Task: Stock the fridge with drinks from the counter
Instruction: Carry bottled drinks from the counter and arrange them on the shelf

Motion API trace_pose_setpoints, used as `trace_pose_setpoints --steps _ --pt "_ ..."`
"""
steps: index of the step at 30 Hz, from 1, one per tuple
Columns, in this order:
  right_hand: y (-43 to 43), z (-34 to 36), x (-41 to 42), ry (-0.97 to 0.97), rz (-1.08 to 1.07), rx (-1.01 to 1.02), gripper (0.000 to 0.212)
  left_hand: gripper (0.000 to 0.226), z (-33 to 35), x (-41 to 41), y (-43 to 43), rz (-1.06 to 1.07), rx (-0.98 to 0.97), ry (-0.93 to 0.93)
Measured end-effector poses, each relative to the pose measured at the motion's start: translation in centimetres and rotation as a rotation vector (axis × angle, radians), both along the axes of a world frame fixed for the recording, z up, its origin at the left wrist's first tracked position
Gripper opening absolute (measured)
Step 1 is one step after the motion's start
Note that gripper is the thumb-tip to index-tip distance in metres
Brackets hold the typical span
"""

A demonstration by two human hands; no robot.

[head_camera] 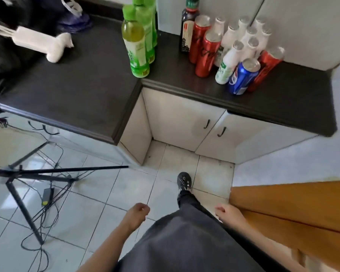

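The drinks stand on the dark worktop (77, 79): tall green plastic bottles (134, 48) at the corner, and red metal cans (206, 54), small white bottles (227, 63) and a blue metal can (242, 77) clustered further right. The left hand (138, 212) and right hand (227, 213) hang low, well short of the drinks, fingers (143, 208) loosely curled, holding nothing.

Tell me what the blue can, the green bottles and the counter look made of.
Blue can: likely aluminium, glossy printed side, dull silver top. Green bottles: clear plastic, liquid showing through. Counter: dark matte slab, maybe stone or laminate; cannot tell.
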State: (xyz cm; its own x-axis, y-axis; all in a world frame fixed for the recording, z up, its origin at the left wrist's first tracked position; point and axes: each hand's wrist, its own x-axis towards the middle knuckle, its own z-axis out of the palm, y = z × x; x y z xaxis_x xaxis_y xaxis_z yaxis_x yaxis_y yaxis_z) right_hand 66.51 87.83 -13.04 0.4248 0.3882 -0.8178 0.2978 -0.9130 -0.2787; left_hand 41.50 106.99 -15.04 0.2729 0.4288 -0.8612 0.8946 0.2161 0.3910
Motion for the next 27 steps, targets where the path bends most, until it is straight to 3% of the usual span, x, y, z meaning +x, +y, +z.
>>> trace_pose_setpoints --steps 4,8,12,15,20,24,27 --pt "9.2 2.9 8.1 -0.043 -0.057 0.149 0.021 0.029 3.2 7.6 6.1 -0.043 0.201 -0.054" --pt "18.7 6.4 13.5 -0.016 -0.006 0.361 0.012 0.025 8.6 15.3 12.9 0.142 0.352 -0.284" --pt "26.9 9.7 15.4 0.044 -0.029 0.555 0.011 0.013 13.6 19.7 18.2 0.354 0.541 -0.524" --pt "31.4 11.4 15.6 0.071 -0.085 0.690 0.024 0.016 15.6 21.6 22.0 0.479 0.734 -0.636" --pt "37.6 13.7 16.2 0.052 -0.122 0.825 0.017 0.035 16.9 24.1 28.6 0.465 1.100 -0.732" --pt "42.2 15.9 17.0 -0.012 -0.130 0.959 0.015 0.065 16.5 24.8 32.8 0.378 1.073 -0.773" --pt "45.8 17.0 17.4 -0.080 -0.109 1.069 0.021 0.073 16.3 25.0 34.7 0.276 1.009 -0.797"
